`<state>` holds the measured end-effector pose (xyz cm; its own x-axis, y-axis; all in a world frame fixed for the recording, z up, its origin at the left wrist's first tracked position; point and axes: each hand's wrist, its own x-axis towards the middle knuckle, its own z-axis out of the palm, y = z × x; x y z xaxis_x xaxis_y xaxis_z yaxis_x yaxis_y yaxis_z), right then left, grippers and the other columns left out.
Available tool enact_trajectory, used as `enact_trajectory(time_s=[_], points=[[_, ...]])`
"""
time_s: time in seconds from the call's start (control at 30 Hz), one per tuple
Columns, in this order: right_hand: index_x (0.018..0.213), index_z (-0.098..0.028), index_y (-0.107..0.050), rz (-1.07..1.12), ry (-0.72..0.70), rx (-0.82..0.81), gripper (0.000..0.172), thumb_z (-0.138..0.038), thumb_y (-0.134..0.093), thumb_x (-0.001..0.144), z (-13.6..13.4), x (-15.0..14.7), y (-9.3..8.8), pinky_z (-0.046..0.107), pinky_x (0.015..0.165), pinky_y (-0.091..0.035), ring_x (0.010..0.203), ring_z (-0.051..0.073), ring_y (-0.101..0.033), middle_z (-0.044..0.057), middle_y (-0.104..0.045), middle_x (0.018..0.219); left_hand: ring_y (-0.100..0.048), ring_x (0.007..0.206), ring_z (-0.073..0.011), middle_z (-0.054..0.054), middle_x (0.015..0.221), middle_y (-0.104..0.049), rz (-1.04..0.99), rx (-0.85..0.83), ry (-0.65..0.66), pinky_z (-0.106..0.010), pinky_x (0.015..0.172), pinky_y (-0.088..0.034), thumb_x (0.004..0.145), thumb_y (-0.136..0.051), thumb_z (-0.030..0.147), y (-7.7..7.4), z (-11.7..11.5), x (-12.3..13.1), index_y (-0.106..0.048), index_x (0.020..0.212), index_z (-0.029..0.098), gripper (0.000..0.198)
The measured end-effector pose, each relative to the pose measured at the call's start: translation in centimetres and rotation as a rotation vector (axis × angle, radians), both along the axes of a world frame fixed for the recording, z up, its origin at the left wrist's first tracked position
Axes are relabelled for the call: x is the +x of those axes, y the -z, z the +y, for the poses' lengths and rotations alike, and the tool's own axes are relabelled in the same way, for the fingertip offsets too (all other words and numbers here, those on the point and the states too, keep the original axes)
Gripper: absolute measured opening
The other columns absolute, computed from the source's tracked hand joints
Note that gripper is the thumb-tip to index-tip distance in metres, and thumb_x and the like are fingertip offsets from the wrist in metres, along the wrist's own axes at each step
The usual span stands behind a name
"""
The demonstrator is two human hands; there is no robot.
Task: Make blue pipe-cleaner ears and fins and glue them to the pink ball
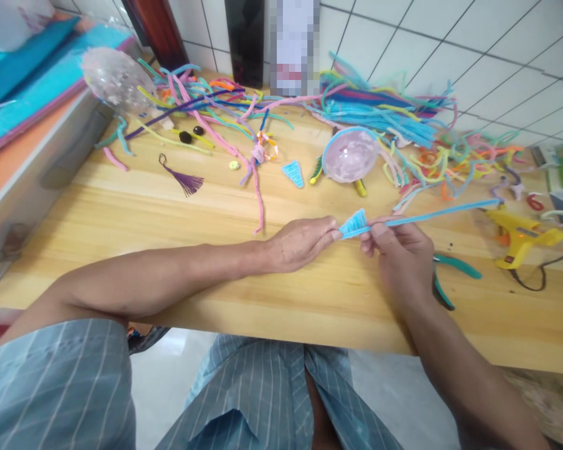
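Observation:
My left hand (pixel 303 242) pinches the folded, fan-shaped end of a light blue pipe cleaner (pixel 354 224) above the wooden table (pixel 178 250). My right hand (pixel 401 253) is closed on the same pipe cleaner just to the right of the fan. Its straight tail runs off to the right toward the glue gun. A finished blue fan piece (pixel 293 173) lies farther back, beside a clear pink ball (pixel 349 155).
Heaps of coloured pipe cleaners (pixel 394 119) cover the back of the table. A yellow glue gun (pixel 520 236) and teal-handled pliers (pixel 450 275) lie to the right. A purple tassel (pixel 185 180), a second clear ball (pixel 117 78) and stacked felt sheets (pixel 23 94) are on the left.

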<state>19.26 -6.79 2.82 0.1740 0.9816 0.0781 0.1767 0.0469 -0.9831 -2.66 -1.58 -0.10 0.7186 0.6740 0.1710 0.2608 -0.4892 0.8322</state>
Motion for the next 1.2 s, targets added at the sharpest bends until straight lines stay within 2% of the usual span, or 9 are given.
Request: enact_trajectory(time_s=[0.17,0.27,0.4,0.5,0.6,0.83,0.93,1.03,1.2], points=[[0.090,-0.032,-0.075,-0.057,0.042,0.022,0.024,-0.054,-0.082,0.093,0.0,0.5,0.8,0.038,0.053,-0.052,0.057,0.020,-0.064,0.000,-0.074,0.074,-0.053,0.079,-0.0183,-0.001,0.084,-0.055,-0.035,-0.026,-0.015,-0.032,0.078,-0.044,0.112,-0.037,0.043,-0.4,0.0,0.0,-0.046,0.092,0.024,0.029],[0.092,-0.033,-0.080,-0.272,0.089,0.222,0.012,-0.045,-0.081,0.096,-1.3,0.1,0.6,0.041,0.062,-0.058,0.066,0.023,-0.072,0.001,-0.079,0.080,-0.053,0.077,-0.0156,0.000,0.082,-0.055,-0.141,-0.177,-0.073,-0.030,0.077,-0.044,0.113,-0.039,0.045,-0.6,0.4,0.0,-0.049,0.088,0.022,0.035],[0.088,-0.034,-0.085,-0.525,-0.016,0.399,0.006,-0.029,-0.087,0.090,-2.6,-0.5,0.4,0.044,0.078,-0.062,0.081,0.026,-0.079,0.003,-0.084,0.088,-0.051,0.069,-0.0124,0.001,0.079,-0.055,-0.278,-0.433,-0.111,-0.027,0.068,-0.042,0.113,-0.042,0.052,-0.2,1.1,0.3,-0.052,0.087,0.021,0.042],[0.090,-0.031,-0.084,-0.258,0.108,0.327,0.004,-0.034,-0.085,0.092,-2.1,-0.5,0.3,0.038,0.065,-0.057,0.066,0.020,-0.072,0.001,-0.081,0.079,-0.049,0.064,-0.0114,0.002,0.077,-0.054,-0.290,-0.552,-0.144,-0.027,0.063,-0.040,0.113,-0.041,0.045,-0.3,1.4,0.5,-0.050,0.087,0.021,0.037],[0.087,-0.026,-0.080,0.023,0.221,0.225,0.015,-0.039,-0.087,0.090,-0.9,-0.1,-0.5,0.032,0.054,-0.048,0.055,0.015,-0.061,-0.003,-0.073,0.067,-0.051,0.071,-0.0131,0.002,0.077,-0.054,-0.189,-0.435,-0.083,-0.028,0.070,-0.041,0.114,-0.041,0.040,-1.0,1.2,0.4,-0.051,0.085,0.021,0.036],[0.072,-0.024,-0.067,-0.262,-0.084,0.089,0.031,-0.042,-0.084,0.092,4.1,-3.3,-5.5,0.030,0.055,-0.046,0.054,0.012,-0.057,-0.003,-0.068,0.063,-0.054,0.077,-0.0176,0.001,0.081,-0.055,0.095,-0.119,0.082,-0.031,0.075,-0.038,0.112,-0.045,0.039,-1.5,0.2,0.4,-0.049,0.088,0.023,0.029],[0.088,-0.027,-0.072,-0.354,-0.282,0.150,0.018,-0.041,-0.076,0.097,6.4,-4.8,-6.8,0.035,0.072,-0.054,0.076,0.017,-0.068,0.002,-0.077,0.084,-0.054,0.074,-0.0173,0.002,0.077,-0.053,0.084,-0.098,0.091,-0.031,0.072,-0.037,0.111,-0.044,0.041,-1.2,0.2,0.5,-0.047,0.086,0.023,0.031],[0.107,-0.025,-0.078,-0.579,-0.293,0.160,0.018,-0.038,-0.074,0.096,6.5,-4.0,-6.4,0.040,0.088,-0.055,0.097,0.022,-0.073,0.006,-0.082,0.105,-0.052,0.072,-0.0160,0.003,0.076,-0.050,0.022,-0.131,0.094,-0.031,0.071,-0.036,0.110,-0.044,0.041,-1.2,0.3,0.5,-0.045,0.085,0.023,0.031],[0.098,-0.027,-0.083,-0.691,-0.402,-0.015,0.031,-0.057,-0.074,0.092,4.0,0.3,-4.2,0.041,0.075,-0.055,0.083,0.025,-0.073,0.005,-0.084,0.094,-0.051,0.076,-0.0144,0.003,0.078,-0.049,-0.134,-0.207,0.097,-0.030,0.074,-0.038,0.109,-0.045,0.041,-1.2,0.4,0.3,-0.048,0.085,0.022,0.030]])
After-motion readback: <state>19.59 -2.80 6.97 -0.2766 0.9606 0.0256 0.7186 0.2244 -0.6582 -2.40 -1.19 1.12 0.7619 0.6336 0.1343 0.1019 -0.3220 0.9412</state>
